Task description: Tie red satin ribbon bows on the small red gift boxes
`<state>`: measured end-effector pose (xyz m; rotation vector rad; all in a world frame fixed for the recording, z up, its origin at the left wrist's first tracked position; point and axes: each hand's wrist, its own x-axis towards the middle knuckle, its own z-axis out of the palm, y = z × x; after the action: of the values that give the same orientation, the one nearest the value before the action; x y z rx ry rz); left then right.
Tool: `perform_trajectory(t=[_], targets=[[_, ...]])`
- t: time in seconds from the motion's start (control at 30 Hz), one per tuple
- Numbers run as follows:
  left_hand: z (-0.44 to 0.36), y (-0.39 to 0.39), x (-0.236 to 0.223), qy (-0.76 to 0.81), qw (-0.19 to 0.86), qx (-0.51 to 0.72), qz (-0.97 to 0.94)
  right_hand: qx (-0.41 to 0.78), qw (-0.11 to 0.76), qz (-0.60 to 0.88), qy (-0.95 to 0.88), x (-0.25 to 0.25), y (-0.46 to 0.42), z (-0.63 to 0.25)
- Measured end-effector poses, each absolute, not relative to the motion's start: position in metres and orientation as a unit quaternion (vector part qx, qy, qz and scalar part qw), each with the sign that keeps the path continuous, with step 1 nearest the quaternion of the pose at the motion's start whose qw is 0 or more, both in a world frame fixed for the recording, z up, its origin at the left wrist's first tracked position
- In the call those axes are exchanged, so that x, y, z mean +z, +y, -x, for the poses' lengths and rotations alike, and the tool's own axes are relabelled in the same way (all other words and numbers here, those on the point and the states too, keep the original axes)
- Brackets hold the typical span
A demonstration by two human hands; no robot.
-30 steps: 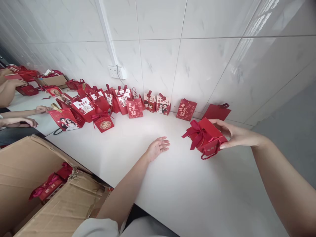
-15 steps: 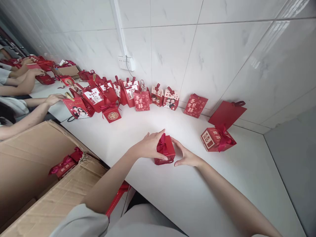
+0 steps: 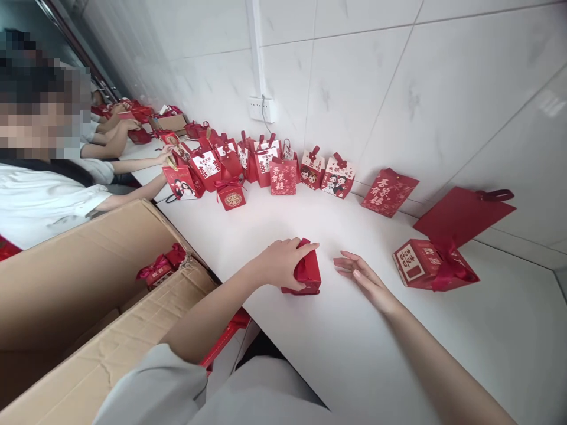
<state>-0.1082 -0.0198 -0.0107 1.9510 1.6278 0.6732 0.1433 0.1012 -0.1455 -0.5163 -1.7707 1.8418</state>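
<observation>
A small red gift box [image 3: 312, 273] with a ribbon bow on top rests on the white table [image 3: 283, 330] in front of me. My left hand [image 3: 283, 262] is wrapped over its top and left side, hiding most of the bow. To the right of the box, apart from it, my right hand [image 3: 361, 276] hovers over the table with fingers stretched out and nothing in them. Farther right lies a six-sided red box [image 3: 419, 265] with a dark pink bow, in front of a plain red bag [image 3: 463, 215] leaning against the wall.
Several red gift boxes and bags [image 3: 283, 177] line the tiled wall. On my left stands a large open cardboard carton [image 3: 110, 336] holding red boxes with bows [image 3: 162, 268]. Beyond it, a co-worker in a white top [image 3: 44, 195] reaches to the table. A socket strip [image 3: 262, 109] is on the wall.
My right hand has drawn away from the red gift box to the right, while my left hand has closed over it. The view has swung left, bringing a co-worker into sight.
</observation>
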Motion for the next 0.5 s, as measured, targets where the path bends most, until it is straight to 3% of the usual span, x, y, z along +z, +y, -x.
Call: perform_trajectory(t=[0.17,0.33,0.43,0.5], targets=[[0.143,-0.076,0.06,0.665,0.172,0.21,-0.696,0.702,0.269,0.201,-0.628,-0.151,0.105,-0.148],[0.211,-0.154,0.129,0.783,-0.04,0.118,-0.609,0.718,0.264,0.205,-0.611,-0.151,0.105,-0.15],[0.273,-0.197,0.136,0.864,-0.116,0.034,-0.488,0.719,0.255,0.213,-0.611,-0.151,0.105,-0.15],[0.314,-0.219,0.125,0.912,-0.107,-0.01,-0.395,0.717,0.25,0.222,-0.611,-0.151,0.105,-0.149]])
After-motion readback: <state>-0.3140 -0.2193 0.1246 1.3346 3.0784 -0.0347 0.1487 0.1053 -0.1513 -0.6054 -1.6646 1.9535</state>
